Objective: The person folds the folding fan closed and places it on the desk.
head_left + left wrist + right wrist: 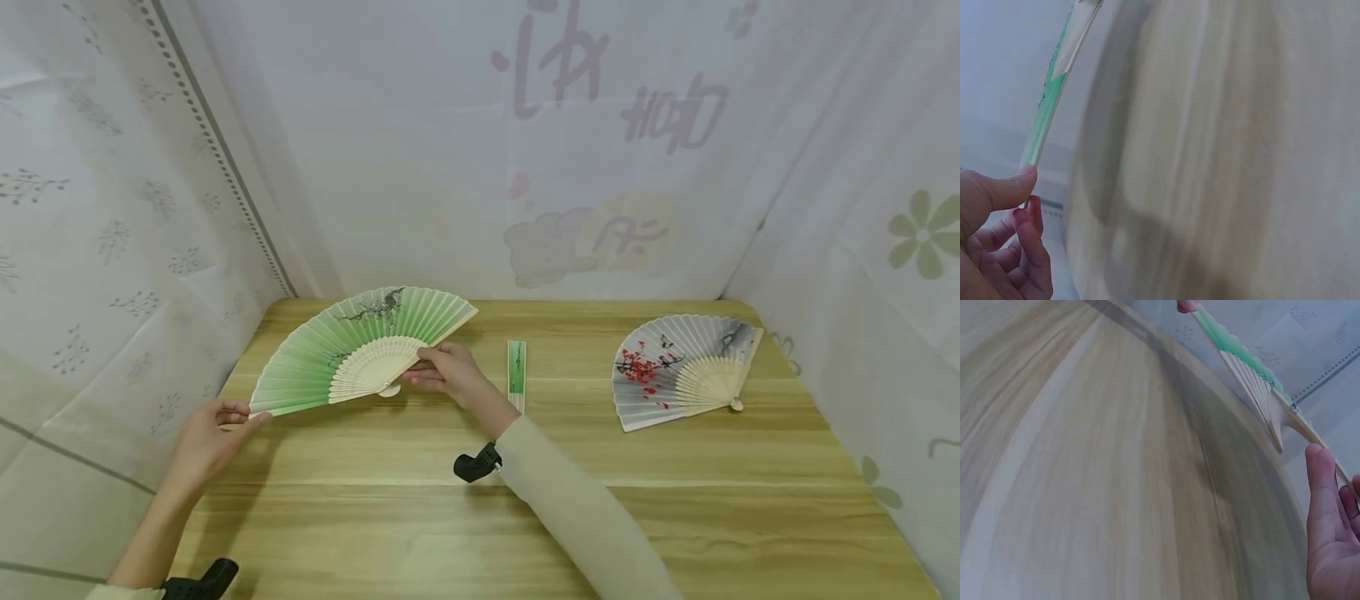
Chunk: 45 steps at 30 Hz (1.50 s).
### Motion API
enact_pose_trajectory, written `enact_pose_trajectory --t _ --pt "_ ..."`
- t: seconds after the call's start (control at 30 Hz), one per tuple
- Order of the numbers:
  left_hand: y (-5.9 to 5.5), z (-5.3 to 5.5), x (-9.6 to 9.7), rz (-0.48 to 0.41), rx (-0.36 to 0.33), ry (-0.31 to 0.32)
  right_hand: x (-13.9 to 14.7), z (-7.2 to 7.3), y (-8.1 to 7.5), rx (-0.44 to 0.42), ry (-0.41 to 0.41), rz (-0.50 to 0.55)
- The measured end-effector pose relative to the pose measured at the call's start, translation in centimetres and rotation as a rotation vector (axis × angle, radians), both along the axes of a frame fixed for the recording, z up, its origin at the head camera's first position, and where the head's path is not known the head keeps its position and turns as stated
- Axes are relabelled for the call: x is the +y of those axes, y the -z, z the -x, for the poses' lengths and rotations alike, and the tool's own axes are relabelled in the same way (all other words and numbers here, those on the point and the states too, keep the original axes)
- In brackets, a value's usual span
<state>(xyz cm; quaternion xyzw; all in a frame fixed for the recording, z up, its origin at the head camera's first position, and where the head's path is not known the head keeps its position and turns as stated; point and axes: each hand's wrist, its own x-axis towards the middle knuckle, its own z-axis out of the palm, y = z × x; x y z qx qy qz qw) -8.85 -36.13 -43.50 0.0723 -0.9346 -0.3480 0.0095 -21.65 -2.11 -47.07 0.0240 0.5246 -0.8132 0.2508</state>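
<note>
A green folding fan [322, 342] with a dark branch print is spread wide above the table's left side. My left hand [206, 442] pinches the tip of its left outer edge between thumb and fingers; in the left wrist view the fan [1047, 112] appears nearly edge-on above the thumb. On the other side my right hand [450, 375] pinches the right outer stick near the pale ribs. The right wrist view shows this stick of the fan [1307, 428] between my right hand's [1335, 525] fingers.
Right of my right hand lies a narrow folded green fan [516, 367], its lower end close to my forearm. A grey fan [652, 375] with red blossoms lies spread at the table's right. White printed curtains [390, 167] enclose the wooden table [375, 517] at the back and sides.
</note>
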Motion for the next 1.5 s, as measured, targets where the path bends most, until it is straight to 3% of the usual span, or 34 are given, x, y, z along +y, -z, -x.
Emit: enact_pose_trajectory --t 0.3,0.53,0.83,0.97,1.17,1.5 --pt "-0.5 2.6 4.1 -0.097 0.075 0.038 6.0 -0.5 -1.0 0.100 -0.006 -0.035" --pt "-0.9 5.2 7.8 -0.106 0.112 0.084 11.0 -0.7 -1.1 0.131 0.034 -0.082" --pt "-0.6 7.9 12.8 -0.260 0.167 0.141 17.0 -1.9 -0.2 0.172 0.097 -0.096" --pt "-0.2 8.6 15.2 -0.364 0.147 0.140 19.2 -2.7 0.5 0.186 0.137 -0.099" --pt "0.4 8.9 17.7 -0.524 0.108 0.119 21.0 -4.3 0.8 0.205 0.277 -0.147" --pt "0.9 9.2 19.1 -0.652 0.090 0.068 21.3 -5.2 0.7 0.205 0.348 -0.155"
